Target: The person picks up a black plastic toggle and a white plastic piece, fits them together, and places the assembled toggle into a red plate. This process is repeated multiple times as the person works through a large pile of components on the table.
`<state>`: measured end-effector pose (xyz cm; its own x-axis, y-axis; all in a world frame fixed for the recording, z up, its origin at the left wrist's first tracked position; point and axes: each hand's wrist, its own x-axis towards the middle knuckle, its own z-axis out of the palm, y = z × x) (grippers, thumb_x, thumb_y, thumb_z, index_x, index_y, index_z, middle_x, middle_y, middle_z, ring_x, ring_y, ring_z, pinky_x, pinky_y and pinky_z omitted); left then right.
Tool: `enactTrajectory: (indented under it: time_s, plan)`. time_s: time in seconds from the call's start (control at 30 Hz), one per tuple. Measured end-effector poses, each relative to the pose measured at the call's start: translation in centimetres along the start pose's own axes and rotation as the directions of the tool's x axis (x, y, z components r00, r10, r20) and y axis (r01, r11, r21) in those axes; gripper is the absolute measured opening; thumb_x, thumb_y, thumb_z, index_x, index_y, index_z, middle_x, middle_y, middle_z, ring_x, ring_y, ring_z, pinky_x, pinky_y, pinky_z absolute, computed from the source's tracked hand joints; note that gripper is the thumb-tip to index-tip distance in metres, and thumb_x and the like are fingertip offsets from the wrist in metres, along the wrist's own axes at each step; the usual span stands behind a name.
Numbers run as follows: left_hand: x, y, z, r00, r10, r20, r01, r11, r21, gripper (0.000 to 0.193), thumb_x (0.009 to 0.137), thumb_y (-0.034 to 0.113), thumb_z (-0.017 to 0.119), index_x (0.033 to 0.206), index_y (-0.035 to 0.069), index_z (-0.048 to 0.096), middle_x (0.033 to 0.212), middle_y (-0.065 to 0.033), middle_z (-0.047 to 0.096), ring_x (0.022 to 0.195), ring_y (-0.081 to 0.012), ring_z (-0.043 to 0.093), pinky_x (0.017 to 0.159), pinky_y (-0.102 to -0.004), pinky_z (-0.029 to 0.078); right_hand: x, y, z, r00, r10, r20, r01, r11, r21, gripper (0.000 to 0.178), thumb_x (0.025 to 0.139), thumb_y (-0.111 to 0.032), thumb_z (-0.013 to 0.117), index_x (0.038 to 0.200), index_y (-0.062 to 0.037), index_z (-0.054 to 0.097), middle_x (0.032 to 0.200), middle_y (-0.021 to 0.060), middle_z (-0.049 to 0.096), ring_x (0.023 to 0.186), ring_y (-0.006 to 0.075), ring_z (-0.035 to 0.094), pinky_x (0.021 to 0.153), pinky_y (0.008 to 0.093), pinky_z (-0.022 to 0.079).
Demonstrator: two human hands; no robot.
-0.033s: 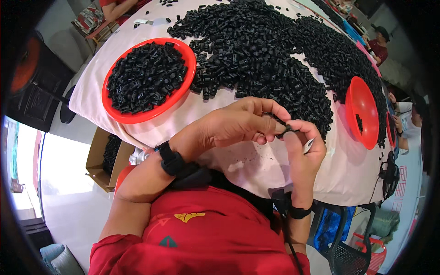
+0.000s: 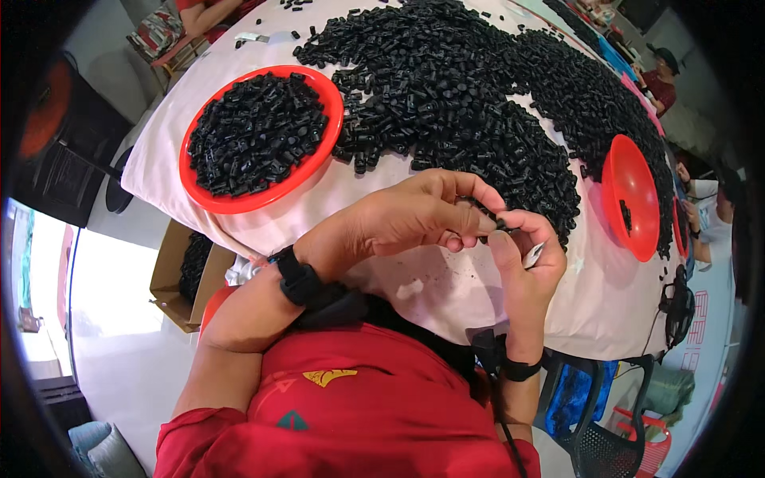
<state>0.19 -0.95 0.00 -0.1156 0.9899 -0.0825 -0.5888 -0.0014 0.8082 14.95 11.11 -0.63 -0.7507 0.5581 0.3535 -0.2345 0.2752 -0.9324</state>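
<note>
Just in front of the big heap of small black plastic parts (image 2: 454, 103), both my hands meet over the table. My left hand (image 2: 414, 211) pinches one end of a small black plastic part (image 2: 497, 229) between thumb and fingers. On its other end close the thumb and forefinger of my right hand (image 2: 530, 255). A small flat whitish thing (image 2: 533, 256) sticks out of my right hand; its kind is unclear. Fingers hide most of the held part. Dark crumbs lie on the pale cloth below my hands.
A red basin (image 2: 339, 119) full of black parts stands at the left. Another red bowl (image 2: 637, 183), holding a few parts, is at the right. An open carton (image 2: 171, 275) sits below the table's left edge. Other people sit around the far and right sides.
The view has shifted very slightly. My right thumb has moved a little on the black plastic part; both hands keep their hold.
</note>
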Motion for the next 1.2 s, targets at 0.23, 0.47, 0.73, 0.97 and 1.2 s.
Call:
enactTrajectory:
  time_s: [0.23, 0.47, 0.73, 0.97, 1.2]
  plan:
    - [-0.6, 0.0, 0.2, 0.998, 0.013, -0.061, -0.007, 0.995, 0.101, 0.028, 0.088, 0.013, 0.067, 0.112, 0.004, 0.057, 0.091, 0.0002, 0.061, 0.075, -0.0041, 0.057, 0.066, -0.0177, 0.046, 0.1, 0.3, 0.5, 0.999, 0.016, 0.029, -0.018, 0.996, 0.087, 0.013, 0.086, -0.007, 0.068, 0.095, 0.0018, 0.065, 0.078, 0.0008, 0.062, 0.065, 0.0043, 0.053, 0.059, 0.0186, 0.042]
    - [-0.3, 0.0, 0.3, 1.000, -0.001, -0.014, 0.002, 1.000, 0.027, 0.028, 0.088, 0.014, 0.068, 0.112, 0.004, 0.057, 0.091, 0.0000, 0.061, 0.072, -0.0033, 0.055, 0.064, -0.0170, 0.046, -0.1, -0.5, 0.0, 0.997, 0.078, 0.019, -0.080, 0.988, 0.135, 0.012, 0.089, -0.007, 0.065, 0.096, 0.0030, 0.065, 0.083, 0.0056, 0.066, 0.073, 0.0099, 0.060, 0.067, 0.0215, 0.046]
    - [-0.5, 0.4, 0.2, 0.986, 0.040, -0.163, -0.024, 0.995, 0.100, 0.022, 0.082, 0.005, 0.066, 0.102, 0.005, 0.060, 0.084, -0.0001, 0.061, 0.069, -0.0060, 0.054, 0.060, -0.0198, 0.044, 0.0, 0.2, 0.6, 0.993, -0.078, -0.083, 0.066, 0.988, -0.141, 0.012, 0.089, -0.005, 0.062, 0.099, 0.0005, 0.067, 0.089, 0.0033, 0.067, 0.079, 0.0064, 0.057, 0.075, 0.0212, 0.045]
    - [-4.2, 5.5, -4.4, 0.649, 0.603, -0.464, -0.114, 0.680, 0.725, 0.022, 0.083, 0.014, 0.065, 0.102, 0.004, 0.063, 0.078, 0.0033, 0.058, 0.069, -0.0039, 0.050, 0.061, -0.0185, 0.040, 0.0, 0.7, -0.1, 0.996, 0.033, -0.079, -0.037, 0.998, -0.047, 0.013, 0.091, -0.009, 0.061, 0.095, 0.0020, 0.066, 0.085, 0.0004, 0.064, 0.075, 0.0038, 0.052, 0.069, 0.0183, 0.041]
    - [-10.3, 8.2, -10.1, 0.303, 0.778, -0.550, 0.588, 0.301, 0.751, 0.022, 0.073, 0.016, 0.060, 0.092, 0.007, 0.067, 0.087, -0.0151, 0.068, 0.088, -0.0304, 0.065, 0.079, -0.0394, 0.050, 0.0, 0.9, 0.6, 1.000, -0.028, -0.013, 0.025, 0.987, -0.160, 0.012, 0.090, -0.010, 0.064, 0.092, 0.0010, 0.068, 0.077, -0.0051, 0.059, 0.067, 0.0016, 0.045, 0.062, 0.0168, 0.037]
